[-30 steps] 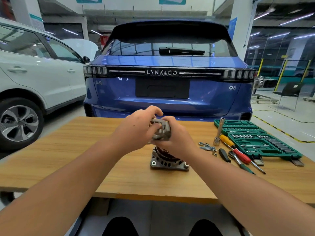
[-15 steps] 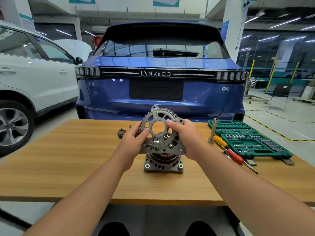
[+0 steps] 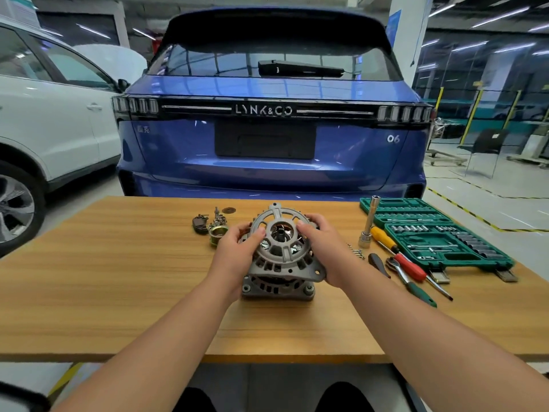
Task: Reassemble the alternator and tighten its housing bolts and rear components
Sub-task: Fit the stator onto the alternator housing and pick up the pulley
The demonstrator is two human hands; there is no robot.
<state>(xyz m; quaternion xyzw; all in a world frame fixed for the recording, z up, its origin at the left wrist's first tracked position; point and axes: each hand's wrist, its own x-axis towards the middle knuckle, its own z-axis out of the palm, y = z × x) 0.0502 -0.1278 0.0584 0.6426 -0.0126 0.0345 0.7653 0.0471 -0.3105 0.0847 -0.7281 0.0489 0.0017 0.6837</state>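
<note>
A car workshop: a blue car [image 3: 271,135] stands tail-on behind a wooden bench [image 3: 118,278], with a white car [image 3: 44,129] beside it, its bonnet raised. Ceiling strip lights, pillars and yellow-black floor tape mark a service hall. On the bench lie an open green socket set [image 3: 439,233], screwdrivers [image 3: 398,257] and loose alternator parts [image 3: 212,226]

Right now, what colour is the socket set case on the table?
Dark green; the socket set case lies open at the table's right, clearest in the head view.
</note>
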